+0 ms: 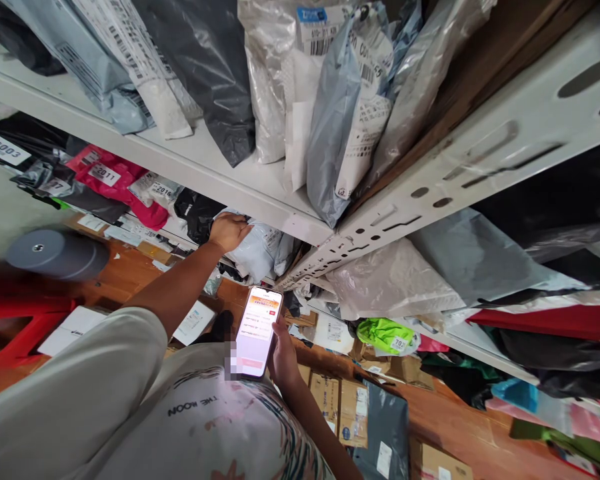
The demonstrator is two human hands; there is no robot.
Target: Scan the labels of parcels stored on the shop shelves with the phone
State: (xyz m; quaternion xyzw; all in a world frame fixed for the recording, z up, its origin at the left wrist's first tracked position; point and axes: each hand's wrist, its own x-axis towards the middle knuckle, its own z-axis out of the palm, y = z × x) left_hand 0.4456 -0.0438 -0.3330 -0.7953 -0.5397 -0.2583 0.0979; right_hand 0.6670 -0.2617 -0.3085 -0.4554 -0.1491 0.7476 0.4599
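My left hand (pixel 229 231) reaches under a white shelf, its fingers closed at the top of a pale plastic mailing bag (pixel 256 252) on the lower shelf. Part of the fingers is hidden against the bag. A black bag (pixel 199 215) lies just left of that hand. In front of my chest, my right hand (pixel 283 355) grips a smartphone (pixel 257 331) by its edge. Its screen is lit and shows a list with an orange banner, too small to read.
Grey and white mailing bags (pixel 330 120) stand on the upper white shelf (pixel 220 163). A perforated metal upright (pixel 380 217) divides the racks. Cardboard boxes (pixel 353 413) and a dark grey parcel (pixel 386 427) lie on the floor. At left are a red stool (pixel 20 320) and a grey bin (pixel 55 255).
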